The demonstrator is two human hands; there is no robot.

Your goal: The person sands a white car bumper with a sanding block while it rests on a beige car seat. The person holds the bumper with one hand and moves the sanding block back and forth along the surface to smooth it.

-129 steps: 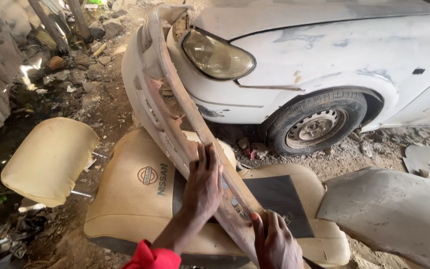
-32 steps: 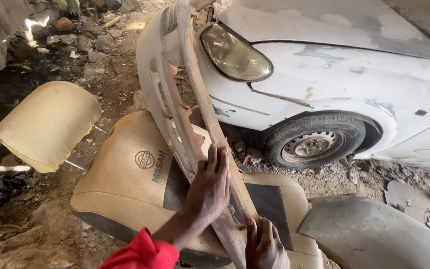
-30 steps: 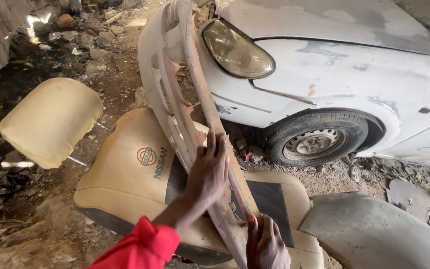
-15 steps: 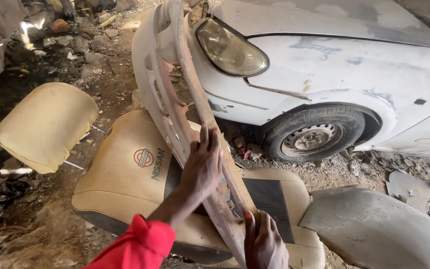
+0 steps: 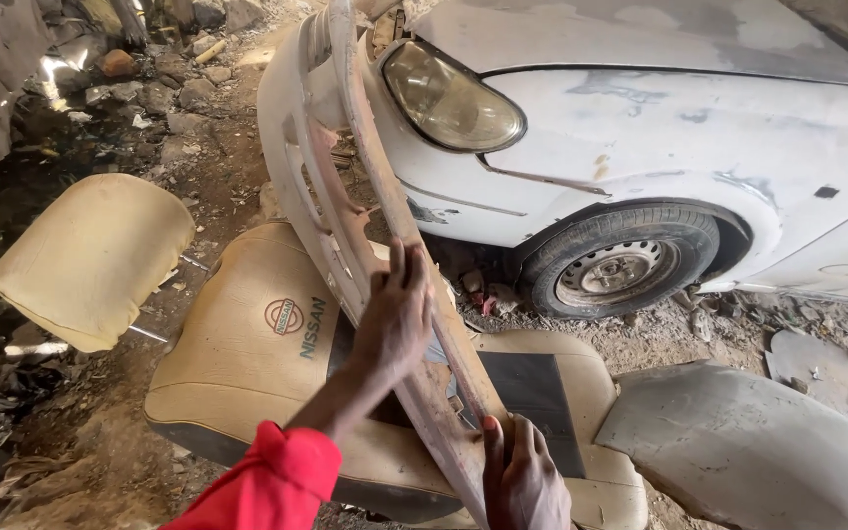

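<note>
Head view: long, curved, dusty pinkish-beige plastic car bumper stands on edge, leaning across a tan upholstered car seat lying flat on the dirt; its far end rises just in front of the pale grey car near the headlamp. Left hand, red sleeve, lies flat with fingers spread against the bumper's inner rib, pressing rather than clasped. Right hand grips the bumper's lower edge, fingers wrapped over it. Hands apart, both on the bumper. Judgement: thin moulded shell, light for its length, flexes and twists, dusty hence slippery, may crack at cut-outs; best held along the stiff ribbed edge, hands spread wide. Markings: round red emblem with dark lettering beside it on the seat, left of the bumper. Detached grey fender panel lies right of the seat.
</note>
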